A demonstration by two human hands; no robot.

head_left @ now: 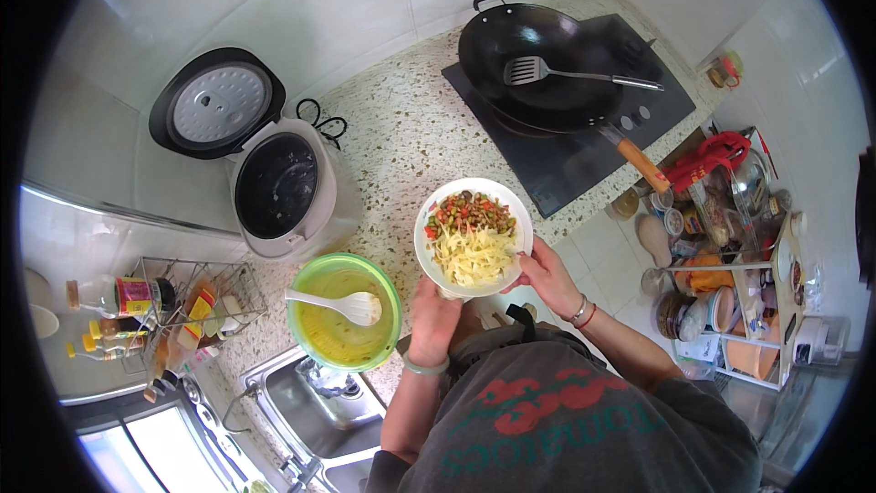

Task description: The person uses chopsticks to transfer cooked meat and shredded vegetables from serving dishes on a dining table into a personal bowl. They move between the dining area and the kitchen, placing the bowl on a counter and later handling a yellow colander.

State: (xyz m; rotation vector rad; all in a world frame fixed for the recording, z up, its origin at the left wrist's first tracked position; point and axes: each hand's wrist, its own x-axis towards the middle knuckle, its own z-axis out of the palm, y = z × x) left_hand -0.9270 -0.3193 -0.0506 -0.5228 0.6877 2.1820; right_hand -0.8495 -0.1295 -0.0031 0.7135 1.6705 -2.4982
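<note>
Both my hands hold a white bowl (pixel 422 239) in front of my body, at the counter's edge. In it lie pale yellow shreds (pixel 474 256) on the near side and a chopped red, green and brown mix (pixel 473 212) on the far side. My left hand (pixel 433 324) supports the bowl at its near left, with the fingers partly hidden below it. My right hand (pixel 547 278) grips the right rim. Just left of the bowl stands a green basin (pixel 342 351) with yellowish residue inside, and a white rice paddle (pixel 358 308) rests in it.
Left on the counter, a rice cooker (pixel 338 205) stands with its lid (pixel 219 102) raised. A wok (pixel 547 27) with a slotted spatula (pixel 584 75) sits on a black cooktop (pixel 538 173). A bottle rack (pixel 196 297) and sink (pixel 360 420) are at lower left, a crowded shelf (pixel 753 310) at right.
</note>
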